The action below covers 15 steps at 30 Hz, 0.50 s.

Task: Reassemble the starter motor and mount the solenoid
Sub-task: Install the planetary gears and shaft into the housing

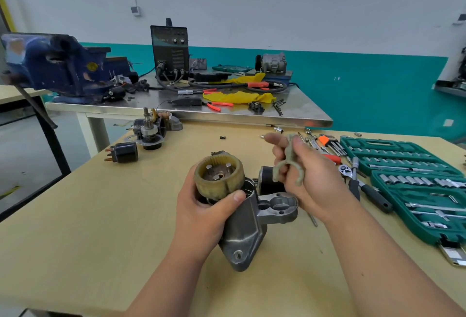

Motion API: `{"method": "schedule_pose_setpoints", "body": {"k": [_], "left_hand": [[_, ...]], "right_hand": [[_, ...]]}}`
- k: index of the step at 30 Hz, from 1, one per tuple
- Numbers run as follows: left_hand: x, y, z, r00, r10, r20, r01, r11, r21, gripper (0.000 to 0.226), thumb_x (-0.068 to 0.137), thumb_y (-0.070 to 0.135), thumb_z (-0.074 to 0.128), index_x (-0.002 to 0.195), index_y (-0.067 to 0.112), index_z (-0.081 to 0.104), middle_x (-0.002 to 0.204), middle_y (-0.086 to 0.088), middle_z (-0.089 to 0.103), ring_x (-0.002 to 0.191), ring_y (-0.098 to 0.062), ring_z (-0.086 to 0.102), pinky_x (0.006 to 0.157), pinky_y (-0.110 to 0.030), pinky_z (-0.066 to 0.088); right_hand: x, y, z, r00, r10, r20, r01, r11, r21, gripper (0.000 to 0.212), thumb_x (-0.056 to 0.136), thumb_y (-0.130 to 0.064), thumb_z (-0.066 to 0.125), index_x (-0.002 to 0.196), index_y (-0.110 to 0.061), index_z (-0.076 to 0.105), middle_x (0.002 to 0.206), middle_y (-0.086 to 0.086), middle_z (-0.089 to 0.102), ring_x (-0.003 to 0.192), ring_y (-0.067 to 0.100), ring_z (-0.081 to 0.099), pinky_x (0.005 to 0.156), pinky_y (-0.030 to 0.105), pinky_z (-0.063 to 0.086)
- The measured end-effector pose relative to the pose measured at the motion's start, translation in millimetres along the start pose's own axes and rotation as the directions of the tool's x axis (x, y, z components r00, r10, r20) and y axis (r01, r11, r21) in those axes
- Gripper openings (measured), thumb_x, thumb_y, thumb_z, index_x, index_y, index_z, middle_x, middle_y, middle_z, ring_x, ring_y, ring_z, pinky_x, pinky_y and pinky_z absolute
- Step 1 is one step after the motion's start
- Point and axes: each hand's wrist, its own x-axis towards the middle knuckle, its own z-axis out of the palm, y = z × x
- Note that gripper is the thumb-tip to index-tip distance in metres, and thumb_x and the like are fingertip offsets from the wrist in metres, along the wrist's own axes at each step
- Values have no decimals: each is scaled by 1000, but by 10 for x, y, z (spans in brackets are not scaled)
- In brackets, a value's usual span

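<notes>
My left hand (201, 212) grips a yellowish ring gear (218, 176) with three pins inside, held over the grey aluminium starter housing (245, 238) that lies on the wooden table (75, 228). My right hand (310, 178) holds a pale forked shift lever (290, 162) upright above the housing, fork end down. A black cylinder (267, 178) sits just behind the housing. The black solenoid (124, 152) with copper terminals lies at the far left. The armature and brush parts (150, 130) stand beyond it.
Two open green socket sets (413, 178) lie along the right, with a ratchet (363, 186), hex keys (330, 144) and loose bits beside them. A steel bench (227, 112) behind carries a blue vise (58, 67), a welder (170, 52), yellow cloth and pliers.
</notes>
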Motion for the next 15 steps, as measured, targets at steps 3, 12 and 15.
{"method": "schedule_pose_setpoints", "body": {"k": [3,12,15], "left_hand": [[-5,6,18,1000,1,6,-1,1000,7,45,55,36,80,98,44,69,97,11,73,90,-5,68,72,-17,52],[1,43,105,999,32,4,-32,999,30,43,56,33,81,96,41,69,95,13,73,88,-2,67,72,-14,51],[4,48,137,999,30,9,-31,999,42,44,56,32,81,98,38,68,96,13,72,89,-3,67,73,-14,51]], "right_hand": [[-46,-35,3,998,-55,18,53,996,73,35,87,-32,47,106,-14,71,76,2,54,56,11,46,49,23,39],[-169,-6,14,987,-109,-117,101,992,-72,10,74,-21,64,81,-13,65,81,18,71,76,34,71,62,36,59],[-180,5,7,982,-57,-181,36,993,-115,21,68,-27,69,77,-10,61,79,20,71,71,33,72,56,31,56]]}}
